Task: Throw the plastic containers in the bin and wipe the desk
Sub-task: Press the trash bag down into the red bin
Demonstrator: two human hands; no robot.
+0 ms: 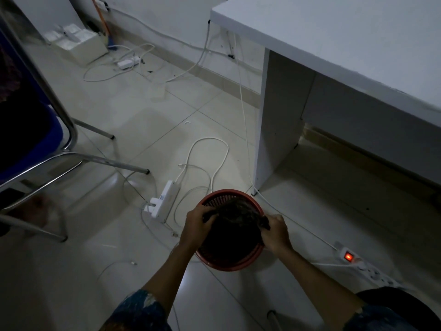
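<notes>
Now left hand, right hand pinch dark bag over red bin, 6 o'clock; probably binning; next, surface needs cloth.

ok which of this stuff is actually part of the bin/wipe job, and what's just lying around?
Job: red bin, dark liner in it, left hand and right hand gripping the liner's edges, white desk. No containers or cloth in view.

Lying about: chair, white power strip, power strip with lit switch, white box by the wall.
</notes>
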